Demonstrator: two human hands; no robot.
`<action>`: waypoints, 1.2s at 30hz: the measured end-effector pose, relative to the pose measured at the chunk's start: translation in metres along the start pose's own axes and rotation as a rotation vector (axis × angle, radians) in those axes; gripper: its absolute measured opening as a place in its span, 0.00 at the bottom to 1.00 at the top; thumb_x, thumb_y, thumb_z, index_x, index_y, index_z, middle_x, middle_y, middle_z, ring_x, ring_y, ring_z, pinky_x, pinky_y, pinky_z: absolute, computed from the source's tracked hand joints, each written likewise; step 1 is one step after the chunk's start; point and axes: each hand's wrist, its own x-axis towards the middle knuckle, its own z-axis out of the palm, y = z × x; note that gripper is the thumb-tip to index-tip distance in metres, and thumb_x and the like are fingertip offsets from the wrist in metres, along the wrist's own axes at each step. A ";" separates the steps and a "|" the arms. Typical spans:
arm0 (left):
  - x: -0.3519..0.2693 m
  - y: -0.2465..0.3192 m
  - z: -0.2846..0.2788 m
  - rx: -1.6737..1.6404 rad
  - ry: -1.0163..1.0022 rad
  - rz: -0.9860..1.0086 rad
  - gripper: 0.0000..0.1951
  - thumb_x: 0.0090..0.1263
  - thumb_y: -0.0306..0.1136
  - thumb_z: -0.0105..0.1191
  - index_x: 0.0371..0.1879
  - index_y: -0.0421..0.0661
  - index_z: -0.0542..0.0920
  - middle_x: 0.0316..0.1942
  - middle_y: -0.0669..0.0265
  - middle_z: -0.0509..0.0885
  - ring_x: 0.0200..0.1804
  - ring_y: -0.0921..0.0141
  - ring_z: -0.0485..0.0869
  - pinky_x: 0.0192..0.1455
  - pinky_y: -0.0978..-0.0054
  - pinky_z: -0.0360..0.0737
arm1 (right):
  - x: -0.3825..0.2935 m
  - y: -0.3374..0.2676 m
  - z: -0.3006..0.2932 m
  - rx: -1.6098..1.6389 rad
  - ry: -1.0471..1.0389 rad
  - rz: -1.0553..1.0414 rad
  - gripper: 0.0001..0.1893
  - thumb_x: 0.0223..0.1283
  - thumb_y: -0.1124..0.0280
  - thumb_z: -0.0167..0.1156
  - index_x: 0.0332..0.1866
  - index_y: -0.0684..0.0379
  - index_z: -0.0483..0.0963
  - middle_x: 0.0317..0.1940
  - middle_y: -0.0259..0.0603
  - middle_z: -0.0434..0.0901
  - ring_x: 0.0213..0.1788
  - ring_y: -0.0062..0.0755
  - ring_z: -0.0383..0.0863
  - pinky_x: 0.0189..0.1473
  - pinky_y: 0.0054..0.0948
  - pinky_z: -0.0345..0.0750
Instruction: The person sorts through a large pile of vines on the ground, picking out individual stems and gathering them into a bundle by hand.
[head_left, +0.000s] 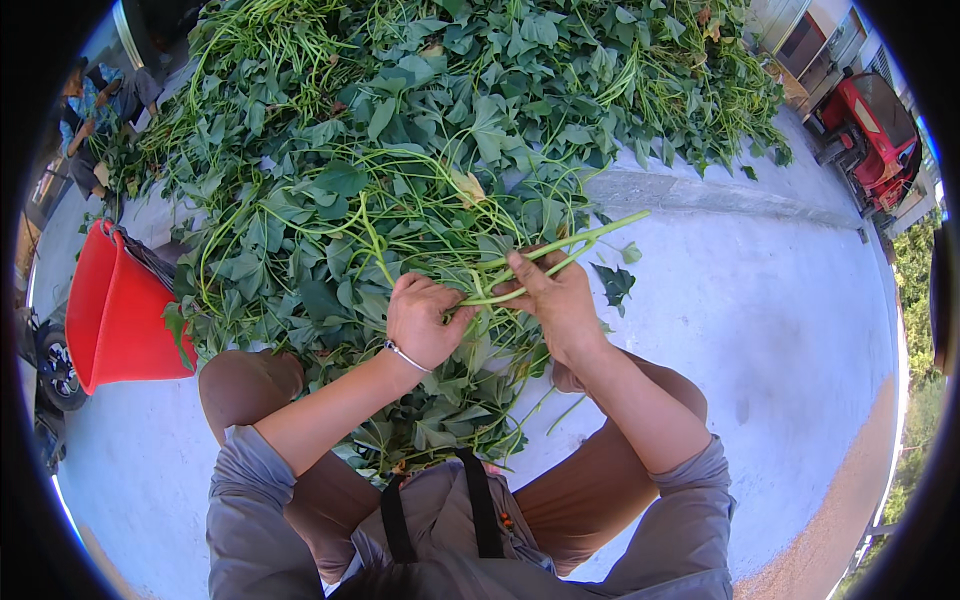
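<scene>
Several green vine stems (574, 241) slant up to the right between my hands, above a heap of leafy green vines (442, 82). My right hand (551, 292) grips them, thumb on top and fingers beneath. My left hand (427, 311), with a bracelet at the wrist, pinches the lower left end of the stems between thumb and curled fingers. Another pale stem (373, 240) rises just beyond my left hand, its lower end hidden by that hand. Leaves hang under both hands and lie down to the ground between my knees.
A red bucket (124, 315) lies tipped beside my left knee. At the far left another person (97, 105) sits by the heap. A wheel (60, 367) shows behind the bucket. A red vehicle (870, 142) stands at the far right, past a low concrete ledge (720, 196). A torn leaf (615, 283) lies on the concrete.
</scene>
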 end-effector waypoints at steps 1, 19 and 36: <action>0.005 0.000 0.002 -0.098 -0.072 0.013 0.10 0.46 0.33 0.60 0.24 0.41 0.79 0.20 0.61 0.77 0.28 0.63 0.75 0.41 0.68 0.69 | 0.002 0.013 -0.002 -0.133 -0.028 -0.063 0.13 0.59 0.73 0.51 0.47 0.65 0.62 0.32 0.42 0.74 0.33 0.30 0.78 0.35 0.26 0.77; 0.108 0.024 0.035 0.252 -0.087 -0.059 0.09 0.54 0.27 0.50 0.34 0.43 0.69 0.26 0.57 0.77 0.27 0.55 0.77 0.32 0.60 0.74 | 0.012 -0.021 -0.036 -0.671 0.216 -0.348 0.09 0.60 0.68 0.50 0.38 0.64 0.68 0.19 0.39 0.73 0.18 0.26 0.71 0.21 0.26 0.67; -0.004 0.030 -0.016 -0.352 -0.514 -0.318 0.10 0.67 0.33 0.43 0.40 0.39 0.72 0.18 0.62 0.72 0.19 0.62 0.73 0.24 0.71 0.70 | -0.009 -0.078 -0.049 -1.131 -0.484 -0.768 0.05 0.50 0.76 0.58 0.34 0.65 0.74 0.25 0.43 0.78 0.26 0.36 0.77 0.29 0.28 0.72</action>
